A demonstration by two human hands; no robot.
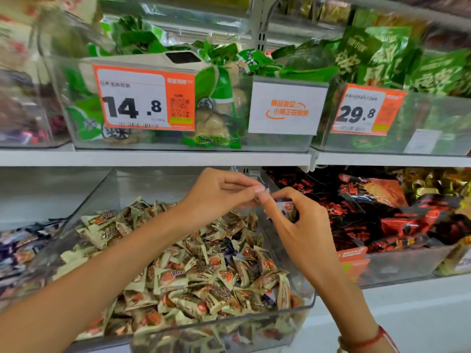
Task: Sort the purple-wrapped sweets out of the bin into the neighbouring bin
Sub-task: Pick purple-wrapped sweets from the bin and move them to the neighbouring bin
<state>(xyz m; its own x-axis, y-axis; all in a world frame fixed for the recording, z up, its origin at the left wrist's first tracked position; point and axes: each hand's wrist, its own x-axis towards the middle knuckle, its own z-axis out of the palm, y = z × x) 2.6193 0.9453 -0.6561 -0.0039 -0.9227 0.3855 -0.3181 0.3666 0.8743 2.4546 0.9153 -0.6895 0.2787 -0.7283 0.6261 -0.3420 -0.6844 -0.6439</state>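
While both hands [260, 200] pinch a purple sweet [285, 205] above the far right corner of the bin [309, 300], the purple-stocked neighbouring bin [28, 247] lies well left, nearer the left hand [219, 197].

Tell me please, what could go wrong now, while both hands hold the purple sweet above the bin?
1. The left hand and right hand both pinch one purple-wrapped sweet above the bin of beige sweets; a slip would probably drop it back in.
2. More purple wrappers lie half buried near the bin's right side and could be missed.
3. The bin of purple sweets lies left, so the carry crosses the open bin.
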